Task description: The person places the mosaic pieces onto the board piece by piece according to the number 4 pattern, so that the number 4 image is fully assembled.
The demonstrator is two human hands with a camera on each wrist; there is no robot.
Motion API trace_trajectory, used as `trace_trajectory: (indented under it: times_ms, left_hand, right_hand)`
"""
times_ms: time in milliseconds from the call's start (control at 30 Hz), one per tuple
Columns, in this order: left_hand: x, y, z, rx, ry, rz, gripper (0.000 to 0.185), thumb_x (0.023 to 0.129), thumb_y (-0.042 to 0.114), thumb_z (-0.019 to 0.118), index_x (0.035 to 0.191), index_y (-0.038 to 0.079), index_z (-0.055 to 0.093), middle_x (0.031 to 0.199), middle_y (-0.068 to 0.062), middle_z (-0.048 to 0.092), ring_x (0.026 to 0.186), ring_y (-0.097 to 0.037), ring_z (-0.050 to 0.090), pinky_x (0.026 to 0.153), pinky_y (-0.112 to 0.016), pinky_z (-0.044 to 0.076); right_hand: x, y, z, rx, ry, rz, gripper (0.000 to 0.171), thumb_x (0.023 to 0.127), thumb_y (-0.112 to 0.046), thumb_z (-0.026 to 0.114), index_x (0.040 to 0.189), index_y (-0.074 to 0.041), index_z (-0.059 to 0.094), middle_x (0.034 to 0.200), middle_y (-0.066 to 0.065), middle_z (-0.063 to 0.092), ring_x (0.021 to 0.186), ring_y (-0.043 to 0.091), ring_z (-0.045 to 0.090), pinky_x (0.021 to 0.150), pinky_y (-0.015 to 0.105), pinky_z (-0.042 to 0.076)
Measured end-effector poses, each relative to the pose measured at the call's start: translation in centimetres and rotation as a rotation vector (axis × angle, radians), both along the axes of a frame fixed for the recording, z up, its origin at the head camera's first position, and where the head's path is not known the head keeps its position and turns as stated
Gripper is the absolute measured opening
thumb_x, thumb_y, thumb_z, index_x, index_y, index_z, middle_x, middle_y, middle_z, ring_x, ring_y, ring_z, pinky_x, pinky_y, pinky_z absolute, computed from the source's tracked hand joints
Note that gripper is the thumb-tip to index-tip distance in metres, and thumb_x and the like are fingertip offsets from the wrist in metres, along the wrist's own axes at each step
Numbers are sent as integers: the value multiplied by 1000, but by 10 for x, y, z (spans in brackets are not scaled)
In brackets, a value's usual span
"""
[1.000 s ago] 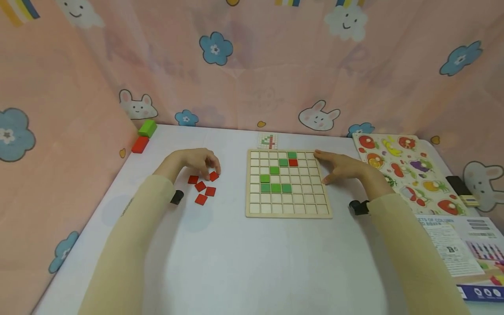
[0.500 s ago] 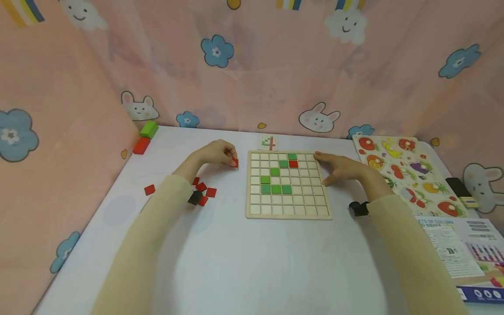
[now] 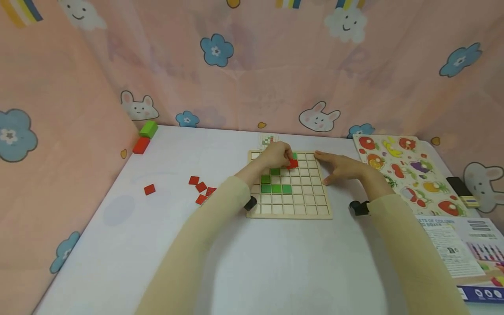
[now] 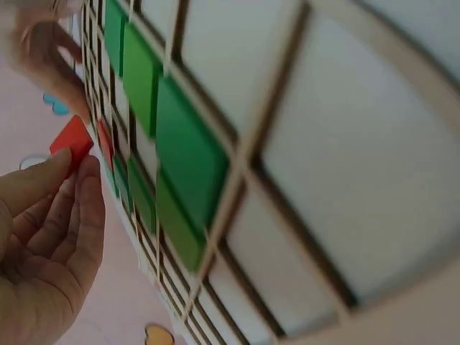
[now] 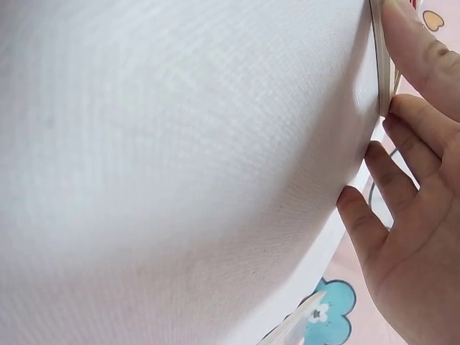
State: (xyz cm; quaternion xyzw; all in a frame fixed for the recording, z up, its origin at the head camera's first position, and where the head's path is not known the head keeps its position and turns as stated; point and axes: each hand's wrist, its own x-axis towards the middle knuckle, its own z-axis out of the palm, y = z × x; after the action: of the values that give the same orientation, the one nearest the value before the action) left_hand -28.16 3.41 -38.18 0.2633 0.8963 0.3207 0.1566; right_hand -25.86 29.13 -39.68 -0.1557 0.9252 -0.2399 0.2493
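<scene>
One small flat red square tile (image 4: 71,142) sits pinched between the thumb and fingertips of my left hand (image 3: 277,155), which hangs over the far rows of the pale wooden grid board (image 3: 325,214), just by the red tile (image 3: 293,164) already seated there and above the green tiles (image 3: 276,188) lower in the grid. The tile looks light, thin and rigid, with a smooth painted face that I judge a little slippery, so I think the edges are the place to take hold, leaving the underside free to drop square into a cell; the wrist view shows it held that way, by one corner end. My left fingers are curled close together round it, not spread. My right hand (image 3: 343,168) lies relaxed and open on the white bench (image 3: 256,262), its straight fingers touching the board's right edge, as the right wrist view shows with fingertips (image 5: 402,115) against the thin wooden rim. More loose red tiles (image 3: 201,187) lie on the bench to the left of the board, one (image 3: 149,189) well apart from the rest. A small pattern card (image 3: 267,140) lies just beyond the board.
</scene>
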Motion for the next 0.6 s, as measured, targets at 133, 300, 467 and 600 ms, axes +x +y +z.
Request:
trace_trajectory:
  times_ms: [133,300,467,600]
  left_hand:
    - [6,18,-4,-96,25,-15,13,90,4,68,103,4,69,104,-10,72,82,-13,57,70,-20,46]
    - [10,25,-5,-174,84,-24,10,91,6,68,101,6,70,101,-7,72,87,-17,62,75,-25,50]
    - [10,26,-6,-202,107,-28,9,91,9,69,98,7,73,101,-6,74,95,-20,66,84,-30,54]
    - [10,26,-8,-215,132,-49,10,91,8,68,99,7,74,103,-6,74,99,-21,68,88,-32,55]
  right_hand:
    - [0,0,0,-2,-5,-2,98,79,-23,80,157,-8,23,168,13,9,155,42,3,121,65,7]
    - [-1,0,0,-3,-6,3,99,78,-23,80,157,-7,23,168,14,9,154,42,3,121,65,7]
    - [-2,0,1,18,13,16,99,78,-23,81,156,-6,23,167,15,10,154,42,5,121,64,8]
    - [-2,-2,2,31,13,12,100,77,-23,82,156,-6,23,167,15,10,154,43,5,121,64,8]
